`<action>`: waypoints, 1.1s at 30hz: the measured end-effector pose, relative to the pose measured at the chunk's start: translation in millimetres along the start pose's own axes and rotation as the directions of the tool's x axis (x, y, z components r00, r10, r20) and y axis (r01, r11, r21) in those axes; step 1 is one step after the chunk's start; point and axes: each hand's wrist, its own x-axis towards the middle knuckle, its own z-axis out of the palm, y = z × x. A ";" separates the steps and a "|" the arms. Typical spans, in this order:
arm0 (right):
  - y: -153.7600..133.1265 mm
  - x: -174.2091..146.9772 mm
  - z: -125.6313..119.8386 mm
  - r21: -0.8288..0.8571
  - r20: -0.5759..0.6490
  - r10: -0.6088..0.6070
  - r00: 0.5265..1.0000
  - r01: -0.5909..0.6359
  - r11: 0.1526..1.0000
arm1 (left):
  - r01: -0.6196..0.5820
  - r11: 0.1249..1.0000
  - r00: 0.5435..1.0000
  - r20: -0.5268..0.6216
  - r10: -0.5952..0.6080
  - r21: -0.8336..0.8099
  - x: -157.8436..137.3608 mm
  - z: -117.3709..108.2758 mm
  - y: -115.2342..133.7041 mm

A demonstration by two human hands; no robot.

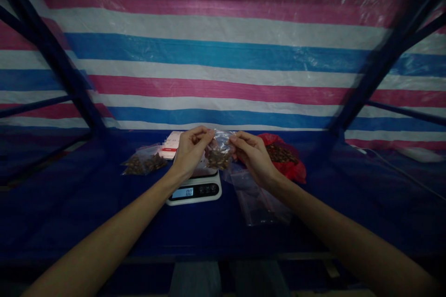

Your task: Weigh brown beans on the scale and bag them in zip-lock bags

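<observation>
Between both hands hangs a small clear plastic bag [219, 158] with brown dried pieces at its bottom. My left hand [193, 147] pinches its upper left edge, and my right hand [251, 152] pinches the upper right edge. Just below and left of the bag is a white digital scale [195, 195], its display reading about 0.0; my left hand covers part of its platform. Flat clear plastic bags [256, 199] lie under and in front of my right hand. A red plastic bag [296, 171] full of similar brown pieces sits open beyond that hand.
Another filled clear bag [145, 163] lies on the blue table [139, 222] at the left. Behind the scale is a white-and-red printed paper or box [171, 145]. Blue metal posts [376, 65] stand on both sides, before a striped plastic sheet [223, 51]. A white cable [404, 167] runs at right.
</observation>
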 end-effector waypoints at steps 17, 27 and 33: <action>5.0 -4.8 4.7 -0.072 0.025 -0.058 0.998 0.060 0.996 | -0.032 0.999 0.987 0.159 0.027 0.030 -9.5 10.9 4.9; 7.7 -5.4 3.1 -0.089 0.078 0.039 0.996 -0.032 0.996 | -0.007 0.992 0.955 0.295 -0.031 0.128 -9.2 7.4 12.6; 3.4 4.3 -9.7 -0.207 0.106 -0.012 0.994 0.034 0.978 | -0.007 0.986 0.969 0.246 -0.035 0.169 -5.0 7.2 14.5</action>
